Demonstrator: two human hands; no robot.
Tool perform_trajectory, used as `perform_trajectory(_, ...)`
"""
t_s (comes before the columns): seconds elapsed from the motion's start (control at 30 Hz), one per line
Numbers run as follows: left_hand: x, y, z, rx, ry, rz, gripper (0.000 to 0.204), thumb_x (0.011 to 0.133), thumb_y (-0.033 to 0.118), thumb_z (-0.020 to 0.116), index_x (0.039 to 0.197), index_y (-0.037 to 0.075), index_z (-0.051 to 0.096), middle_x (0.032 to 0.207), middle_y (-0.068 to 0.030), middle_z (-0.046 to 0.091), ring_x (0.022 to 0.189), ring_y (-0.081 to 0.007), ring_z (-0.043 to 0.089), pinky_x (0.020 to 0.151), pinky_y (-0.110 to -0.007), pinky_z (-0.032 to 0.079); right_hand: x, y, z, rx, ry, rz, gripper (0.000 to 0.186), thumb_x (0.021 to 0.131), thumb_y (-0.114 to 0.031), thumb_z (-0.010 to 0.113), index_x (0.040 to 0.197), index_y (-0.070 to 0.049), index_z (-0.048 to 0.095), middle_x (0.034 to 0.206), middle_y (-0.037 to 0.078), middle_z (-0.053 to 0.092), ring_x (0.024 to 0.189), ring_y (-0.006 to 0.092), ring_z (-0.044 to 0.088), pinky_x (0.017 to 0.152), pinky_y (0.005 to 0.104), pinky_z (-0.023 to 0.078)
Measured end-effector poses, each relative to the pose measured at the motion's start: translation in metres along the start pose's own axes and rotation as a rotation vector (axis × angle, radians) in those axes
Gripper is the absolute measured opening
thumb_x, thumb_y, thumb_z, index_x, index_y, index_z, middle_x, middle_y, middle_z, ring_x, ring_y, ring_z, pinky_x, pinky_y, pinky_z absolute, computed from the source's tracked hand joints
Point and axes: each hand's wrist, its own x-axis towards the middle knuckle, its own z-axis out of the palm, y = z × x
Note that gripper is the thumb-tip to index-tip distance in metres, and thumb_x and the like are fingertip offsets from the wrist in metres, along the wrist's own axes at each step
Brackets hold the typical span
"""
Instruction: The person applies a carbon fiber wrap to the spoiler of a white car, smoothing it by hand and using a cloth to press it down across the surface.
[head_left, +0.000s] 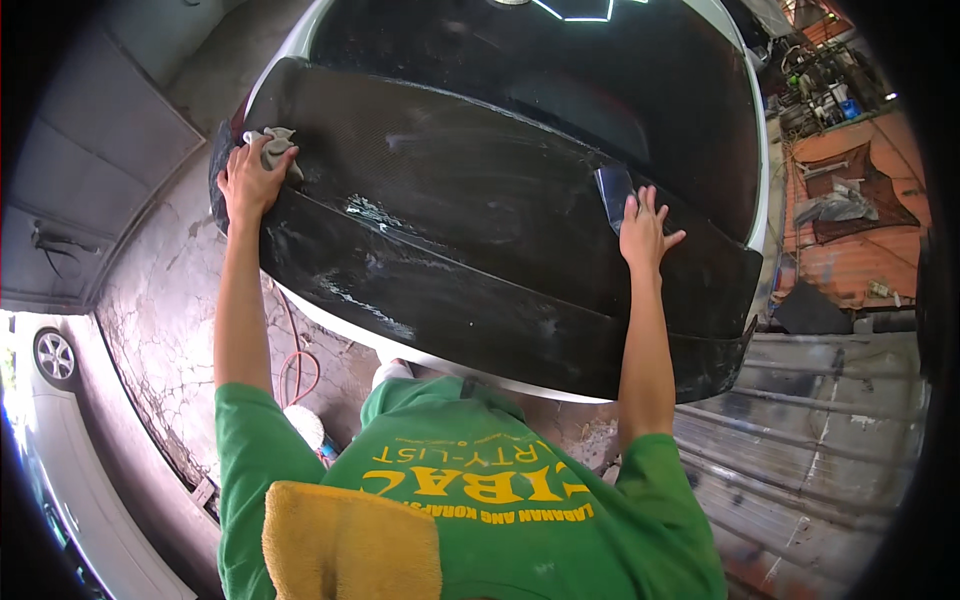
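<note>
My left hand (253, 185) is closed around a crumpled pale grey cloth (277, 152) and presses it on the left end of a dark car panel (470, 190). The panel has a fine woven-looking pattern, with white streaks and smears on it. Toward its right side, my right hand (648, 232) rests with fingers spread. Beside its thumb lies a dark, shiny, flat rectangular piece (613, 195), which the thumb seems to touch. I cannot make out exactly what kind of piece this is.
Beyond the panel is the car's dark glass (640, 100), edged by white bodywork. A yellow towel (350, 545) hangs over my green shirt. A reddish hose (298, 375) lies on cracked concrete at left. Corrugated metal sheets (800, 440) are at right, and a white car (85, 490) stands at left.
</note>
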Motion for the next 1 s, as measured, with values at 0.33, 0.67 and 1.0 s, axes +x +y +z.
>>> perform_trajectory(0.33, 0.005, -0.014, 0.006, -0.063, 0.003, 0.038, 0.063, 0.084, 0.064, 0.061, 0.128, 0.018, 0.062, 0.127, -0.0124, 0.062, 0.128, -0.0296, 0.049, 0.107, -0.05, 0.033, -0.092, -0.195, 0.051, 0.2, 0.087, -0.813, 0.058, 0.097, -0.036, 0.052, 0.143, -0.003, 0.042, 0.152, 0.014, 0.036, 0.143, 0.0276, 0.033, 0.111, 0.0661, 0.022)
perform_trajectory(0.67, 0.0, 0.006, 0.001, -0.026, -0.037, -0.013, 0.064, 0.085, 0.065, 0.058, 0.132, 0.021, 0.058, 0.131, -0.0132, 0.058, 0.133, -0.0304, 0.045, 0.11, -0.059, 0.026, -0.01, -0.042, 0.033, -0.116, 0.229, 0.125, 0.061, 0.099, -0.042, 0.043, 0.145, -0.002, 0.039, 0.155, 0.019, 0.031, 0.144, 0.034, 0.03, 0.105, 0.0723, 0.023)
perform_trajectory(1.0, -0.005, -0.037, 0.004, -0.052, -0.034, 0.031, 0.065, 0.086, 0.068, 0.055, 0.131, 0.02, 0.06, 0.134, -0.0147, 0.057, 0.135, -0.0323, 0.043, 0.111, -0.052, 0.028, -0.028, -0.196, 0.014, -0.041, -0.006, -0.54, 0.054, 0.099, -0.042, 0.043, 0.134, -0.004, 0.053, 0.149, 0.015, 0.042, 0.138, 0.0339, 0.036, 0.106, 0.0727, 0.021)
